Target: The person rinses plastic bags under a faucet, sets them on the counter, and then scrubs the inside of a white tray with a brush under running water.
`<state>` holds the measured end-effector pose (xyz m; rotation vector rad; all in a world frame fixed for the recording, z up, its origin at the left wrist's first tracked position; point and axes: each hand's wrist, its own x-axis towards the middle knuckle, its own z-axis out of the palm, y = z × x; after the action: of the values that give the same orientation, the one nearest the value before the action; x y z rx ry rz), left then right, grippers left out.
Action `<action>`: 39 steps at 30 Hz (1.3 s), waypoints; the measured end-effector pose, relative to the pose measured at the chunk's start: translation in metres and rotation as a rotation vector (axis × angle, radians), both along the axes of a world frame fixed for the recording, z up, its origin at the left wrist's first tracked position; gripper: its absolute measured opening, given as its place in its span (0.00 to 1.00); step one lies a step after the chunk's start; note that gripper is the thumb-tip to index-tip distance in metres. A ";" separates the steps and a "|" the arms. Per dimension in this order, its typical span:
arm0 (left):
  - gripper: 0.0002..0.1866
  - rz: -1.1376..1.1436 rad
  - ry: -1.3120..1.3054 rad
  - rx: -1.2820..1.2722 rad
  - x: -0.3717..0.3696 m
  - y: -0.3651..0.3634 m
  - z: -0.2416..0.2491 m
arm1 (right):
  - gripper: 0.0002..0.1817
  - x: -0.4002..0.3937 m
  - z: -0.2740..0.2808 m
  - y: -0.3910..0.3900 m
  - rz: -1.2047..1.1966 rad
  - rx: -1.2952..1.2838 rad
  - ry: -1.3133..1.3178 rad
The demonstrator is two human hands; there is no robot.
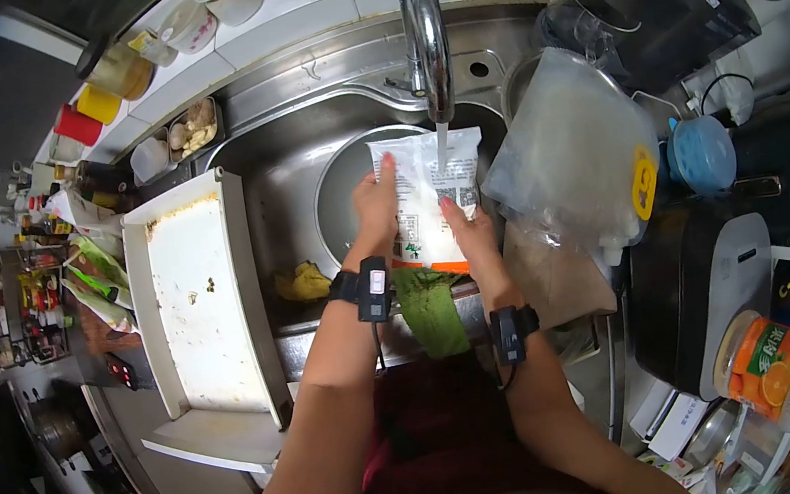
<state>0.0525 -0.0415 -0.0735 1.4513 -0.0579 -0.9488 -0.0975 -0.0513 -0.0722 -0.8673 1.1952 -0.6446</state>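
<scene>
A white plastic packet (426, 212) with printed text and an orange lower edge is held between both hands over the sink. My left hand (377, 211) grips its left side, thumb laid on the front. On the right side, my right hand (469, 224) holds it with the thumb on the printed face. Water runs from the chrome faucet (428, 40) onto the packet's upper part. Behind the packet, a round metal basin (332, 195) sits in the sink (276, 153). The fingers behind the packet are hidden.
A stained white drawer (206, 304) rests left of the sink. A yellow cloth-like item (304, 283) lies in the sink, and a green cloth (433, 312) hangs over its front edge. At the right are a large clear plastic bag (569, 152) and a black appliance (695, 296).
</scene>
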 end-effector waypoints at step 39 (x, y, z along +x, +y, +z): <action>0.25 -0.109 0.235 -0.053 -0.003 0.075 -0.061 | 0.24 0.028 0.012 -0.020 -0.133 -0.097 0.159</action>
<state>0.0493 0.0337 -0.1341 1.2893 0.0108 -1.1932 -0.0691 -0.0714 -0.0602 -0.9395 1.3821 -0.7578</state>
